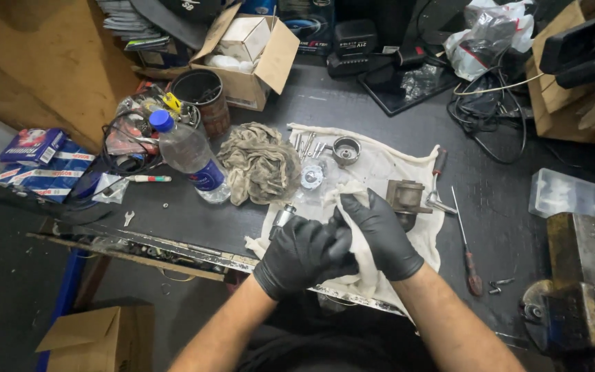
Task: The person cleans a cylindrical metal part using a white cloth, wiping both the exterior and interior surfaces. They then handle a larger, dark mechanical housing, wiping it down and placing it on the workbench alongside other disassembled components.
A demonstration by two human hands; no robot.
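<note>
Both my hands wear black gloves and meet over a white cloth (387, 169) spread on the dark workbench. My left hand (301, 255) is closed around a small metal cylindrical part (282, 217) whose end sticks out at the top. My right hand (380, 231) grips a fold of the white cloth and presses it against that part. On the cloth lie a grey metal housing (404, 196), a round metal cup (346, 149), a small disc (311, 176) and several pins (309, 145).
A crumpled dirty rag (259, 162), a plastic water bottle (187, 155) and a rusty can (201, 96) stand to the left. An open cardboard box (249, 48) sits behind. A screwdriver (466, 238) and a bench vise (580, 296) are on the right.
</note>
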